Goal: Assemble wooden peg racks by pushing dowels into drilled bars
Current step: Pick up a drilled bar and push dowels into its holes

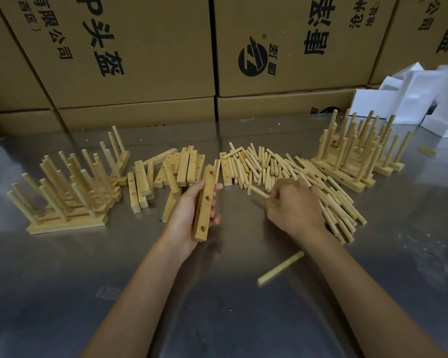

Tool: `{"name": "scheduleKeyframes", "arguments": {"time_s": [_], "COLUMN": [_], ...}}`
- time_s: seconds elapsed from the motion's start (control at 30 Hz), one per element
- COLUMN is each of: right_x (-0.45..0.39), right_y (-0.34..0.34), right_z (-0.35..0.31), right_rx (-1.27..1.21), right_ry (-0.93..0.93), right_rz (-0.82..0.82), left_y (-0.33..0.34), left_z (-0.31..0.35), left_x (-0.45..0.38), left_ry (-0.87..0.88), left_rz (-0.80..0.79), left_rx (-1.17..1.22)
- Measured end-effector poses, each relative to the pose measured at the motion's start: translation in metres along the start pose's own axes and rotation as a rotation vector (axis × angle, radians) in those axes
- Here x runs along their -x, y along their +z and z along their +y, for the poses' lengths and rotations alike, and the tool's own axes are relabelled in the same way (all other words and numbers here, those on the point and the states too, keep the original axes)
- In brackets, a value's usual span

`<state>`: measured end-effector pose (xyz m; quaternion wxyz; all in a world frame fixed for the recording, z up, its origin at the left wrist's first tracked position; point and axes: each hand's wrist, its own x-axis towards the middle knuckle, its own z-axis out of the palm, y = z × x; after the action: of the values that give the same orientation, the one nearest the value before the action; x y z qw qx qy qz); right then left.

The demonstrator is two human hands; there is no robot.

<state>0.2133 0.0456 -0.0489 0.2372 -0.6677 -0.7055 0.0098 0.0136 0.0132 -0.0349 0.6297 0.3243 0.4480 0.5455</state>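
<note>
So I'm at the pick-a-peg step. My left hand [189, 215] has its fingers wrapped round a drilled bar [204, 202], holes facing up and all of them empty as far as I can see. Just right of the bar, my right hand [292, 205] pinches one dowel [259, 191] at the near edge of the loose dowel pile [295, 174]. Next move, I reckon: line that dowel's tip up with a hole and push straight in. Plenty of bare steel table [217, 306] nearer me than the bar, only a stray dowel [279, 267] lying there.
</note>
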Motion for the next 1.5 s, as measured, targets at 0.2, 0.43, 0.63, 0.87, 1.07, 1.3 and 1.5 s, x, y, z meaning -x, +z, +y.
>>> {"name": "scheduleKeyframes", "arguments": {"time_s": [0.2,0.43,0.63,0.87,1.07,1.3,1.5], "right_x": [0.015,0.023,0.022,0.021,0.024,0.027,0.023], "right_y": [-0.016,-0.018,-0.014,-0.014,-0.011,-0.007,-0.005], "right_z": [-0.018,-0.028,-0.026,-0.024,-0.024,-0.026,-0.026], "right_rx": [-0.47,-0.459,-0.444,-0.457,-0.53,-0.585,-0.607], "right_ry": [-0.208,-0.304,-0.317,-0.291,-0.232,-0.113,-0.053], "right_rz": [0.034,0.128,0.176,0.193,0.195,0.165,0.101], "left_y": [0.001,0.002,0.004,0.003,0.008,0.008,0.008], "left_z": [-0.001,-0.001,0.0,0.0,-0.004,-0.008,-0.01], "left_x": [-0.001,-0.001,0.002,0.004,0.005,0.005,0.001], "left_ry": [0.022,0.062,0.106,0.111,0.124,0.131,0.157], "left_rz": [-0.066,-0.118,-0.134,-0.16,-0.13,-0.12,-0.103], "left_rx": [-0.107,-0.195,-0.287,-0.336,-0.371,-0.451,-0.493]}}
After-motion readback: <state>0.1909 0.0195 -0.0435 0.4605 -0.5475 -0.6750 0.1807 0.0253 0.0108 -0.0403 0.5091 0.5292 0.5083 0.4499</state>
